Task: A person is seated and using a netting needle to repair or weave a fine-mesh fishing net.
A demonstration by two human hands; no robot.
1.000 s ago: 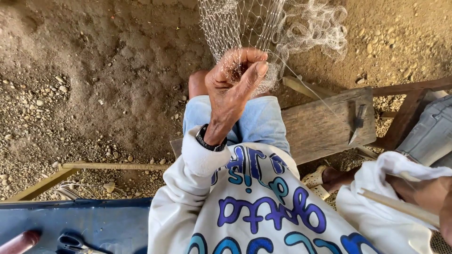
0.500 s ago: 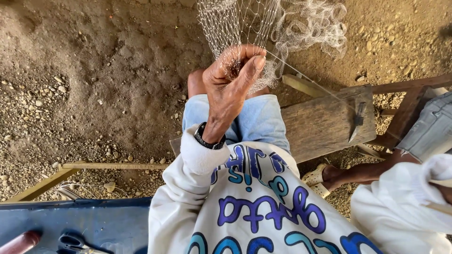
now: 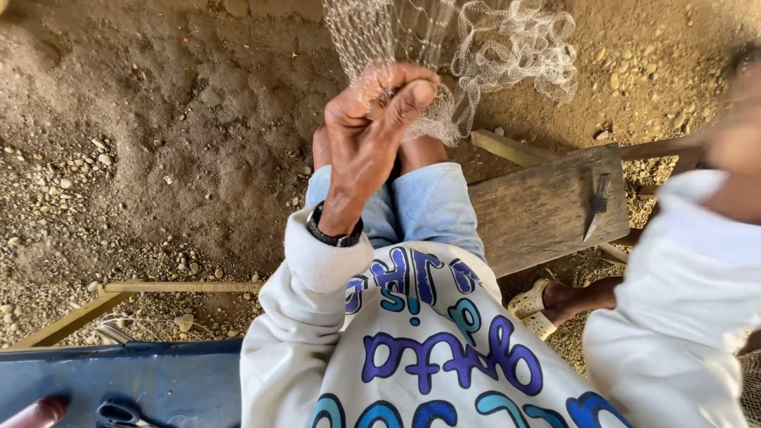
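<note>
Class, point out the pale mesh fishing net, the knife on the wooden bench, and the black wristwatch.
Pale mesh fishing net (image 3: 507,47), head view, bunched folds.
Dark-handled knife (image 3: 596,209), head view, blade.
Black wristwatch (image 3: 333,234), head view, strap.

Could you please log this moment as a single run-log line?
left hand: pinching fishing net | right hand: blurred, raised at right edge | knife: on wooden bench

Single view, head-worn camera. Looks steeply down over wearer's chest and lap toward dirt ground (image 3: 158,143). Close range: white sweatshirt (image 3: 428,349) fills lower middle of frame. Left hand (image 3: 372,127) raised near frame centre, net (image 3: 476,55) at top edge. Right arm blurred at right edge, very near lens. Wooden bench (image 3: 547,214) right of centre. Blue surface (image 3: 119,380) in lower left corner. No second view to overlap.
</note>
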